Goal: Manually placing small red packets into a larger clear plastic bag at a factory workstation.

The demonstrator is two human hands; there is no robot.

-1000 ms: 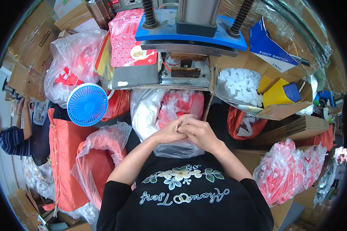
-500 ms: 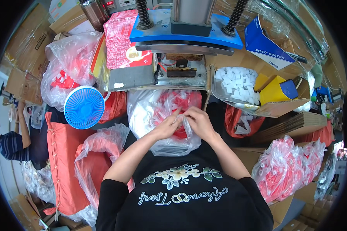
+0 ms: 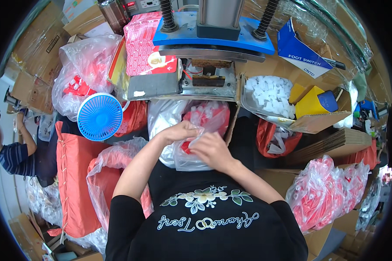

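A clear plastic bag [image 3: 189,162] with red and white pieces inside lies against my front, below the press. My left hand [image 3: 180,131] is closed, pinching the bag's gathered film at its upper left. Just to the right and nearer me, my right hand [image 3: 214,150] has its fingers curled on the same film, slightly blurred. The fingertips of both hands are partly hidden by the plastic and by the hands themselves. Through the film beyond my hands, red pieces [image 3: 209,115] show.
A press with a blue plate [image 3: 213,37] stands straight ahead. To the left are a blue fan [image 3: 100,116] and a red-patterned packet [image 3: 150,56]. At right, a tray of small white pieces [image 3: 270,95] sits by a yellow box [image 3: 315,102]. Another person [image 3: 15,154] works at far left.
My hands have shifted from meeting at the bag's top: the left has moved left and up, the right down toward me. The bag's film has been regathered, and the view has shifted slightly.
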